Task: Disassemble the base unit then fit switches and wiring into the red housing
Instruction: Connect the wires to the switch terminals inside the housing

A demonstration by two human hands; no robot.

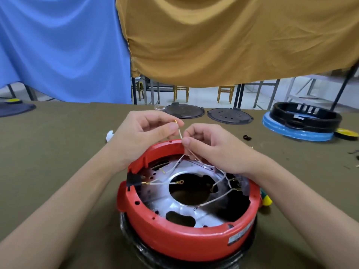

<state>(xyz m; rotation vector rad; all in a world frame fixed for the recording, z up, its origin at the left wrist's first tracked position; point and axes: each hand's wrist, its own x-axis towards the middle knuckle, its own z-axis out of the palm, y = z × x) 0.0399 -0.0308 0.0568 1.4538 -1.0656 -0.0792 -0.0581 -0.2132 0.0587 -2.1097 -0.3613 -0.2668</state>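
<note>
White wire (180, 133) is pinched by left hand (143, 131) and seemingly right hand (211, 144), above red housing (174, 235).

The right hand (211, 146) covers the far right rim of the red housing (174, 235) and the wires beneath its palm. The housing's label (241, 238) is too blurred to read. Both forearms run off the bottom edge. The yellow-green tool (266, 199) behind the housing is mostly hidden.
</note>
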